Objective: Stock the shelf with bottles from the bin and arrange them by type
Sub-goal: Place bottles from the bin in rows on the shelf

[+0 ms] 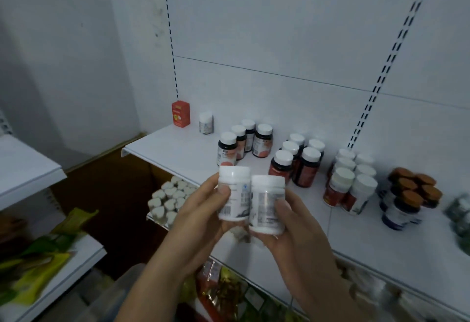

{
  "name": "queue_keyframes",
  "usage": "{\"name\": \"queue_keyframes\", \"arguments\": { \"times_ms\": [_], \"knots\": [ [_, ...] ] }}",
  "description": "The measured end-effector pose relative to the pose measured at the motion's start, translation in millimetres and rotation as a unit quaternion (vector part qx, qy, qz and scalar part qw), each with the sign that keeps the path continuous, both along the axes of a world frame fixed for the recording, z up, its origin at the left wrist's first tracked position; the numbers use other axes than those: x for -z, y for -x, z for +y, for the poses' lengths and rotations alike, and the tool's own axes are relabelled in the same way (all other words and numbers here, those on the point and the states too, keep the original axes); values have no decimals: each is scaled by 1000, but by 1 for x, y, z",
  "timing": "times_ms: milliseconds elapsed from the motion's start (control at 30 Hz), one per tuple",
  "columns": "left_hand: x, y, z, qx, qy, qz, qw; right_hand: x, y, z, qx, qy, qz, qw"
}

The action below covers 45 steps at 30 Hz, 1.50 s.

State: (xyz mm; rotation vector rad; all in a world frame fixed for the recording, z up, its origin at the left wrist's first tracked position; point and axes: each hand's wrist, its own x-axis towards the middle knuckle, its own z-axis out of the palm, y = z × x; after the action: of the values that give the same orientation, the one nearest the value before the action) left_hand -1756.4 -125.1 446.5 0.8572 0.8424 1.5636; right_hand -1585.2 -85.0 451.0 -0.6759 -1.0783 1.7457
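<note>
Carrying two white bottles up to the shelf (pixel 178 143), that's the step in hand as I read it: the left hand (pixel 201 209) is wrapped around the left bottle (pixel 234 194), thumb across its label, and the right hand (pixel 292 222) is wrapped around the right bottle (pixel 267 207), thumb pressed on its front. Both bottles are upright, touching side by side, held in front of the shelf's front edge and not yet set down. Look at the shelf behind them: a red box (pixel 180 113) stands at the far left against the back wall, and just beside it stands a lone white bottle (pixel 205 122) that looks like the same type as the pair in the hands. Further right come the groups: dark bottles with white caps (pixel 244 141), a second dark cluster (pixel 297 161), white-capped bottles with red labels (pixel 351 182), then brown-capped bottles (pixel 409 194) near the right edge. So the next move, by my judgement, calls for a reach up and to the left, over the bare patch of shelf, to stand both bottles next to that lone white bottle, well clear of the dark group so nothing gets knocked. The bin itself I cannot make out for certain; something pale and blurred sits low between the forearms. Below the shelf, a lower tier holds a pack of white caps (pixel 167 199).
</note>
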Motion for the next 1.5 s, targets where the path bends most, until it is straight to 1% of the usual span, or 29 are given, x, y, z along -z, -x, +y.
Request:
{"name": "queue_keyframes", "arguments": {
  "times_ms": [100, 233, 367, 500, 600, 667, 733, 833, 1033, 1133, 1233, 1333, 1400, 1467, 1500],
  "knots": [
    [-4, -12, -1, -18, 7, -19, 1000, -3, -9, 6, -38, 45, 54, 997],
    [-6, -21, -6, -26, 12, -55, 998, -2, -21, 13, -72, 60, 51, 994],
    [-4, -26, -14, -44, 11, -58, 997, 3, -24, 17, -84, 73, 55, 992],
    [-1, -18, -21, -77, 7, -37, 996, 8, -10, 16, -114, 99, 77, 986],
    [6, 1, -24, -104, 24, -36, 994, 10, 10, 18, -146, 128, 86, 977],
    [7, 16, -23, -105, 29, -45, 993, 12, 25, 20, -159, 144, 88, 973],
    [9, 35, -20, -96, 33, -80, 992, 13, 40, 25, -165, 158, 86, 970],
    [12, 68, -9, -66, 35, -137, 988, 14, 65, 35, -155, 181, 77, 968],
    [15, 127, 24, -36, 49, -131, 989, 9, 124, 61, -118, 233, 96, 960],
    [21, 159, 41, -34, 46, -104, 993, 10, 155, 72, -101, 207, 79, 970],
    [28, 185, 55, -29, 44, -76, 996, 21, 181, 82, -73, 138, 46, 987],
    [35, 204, 69, -34, 37, -74, 996, 29, 200, 91, -44, 72, -17, 996],
    [40, 217, 79, -32, 39, -46, 998, 34, 210, 99, -24, 7, -86, 996],
    [44, 229, 91, -45, 41, 7, 998, 43, 224, 112, 11, -71, -181, 981],
    [45, 236, 97, -63, 46, 39, 996, 47, 233, 119, 32, -86, -208, 974]
  ]
}}
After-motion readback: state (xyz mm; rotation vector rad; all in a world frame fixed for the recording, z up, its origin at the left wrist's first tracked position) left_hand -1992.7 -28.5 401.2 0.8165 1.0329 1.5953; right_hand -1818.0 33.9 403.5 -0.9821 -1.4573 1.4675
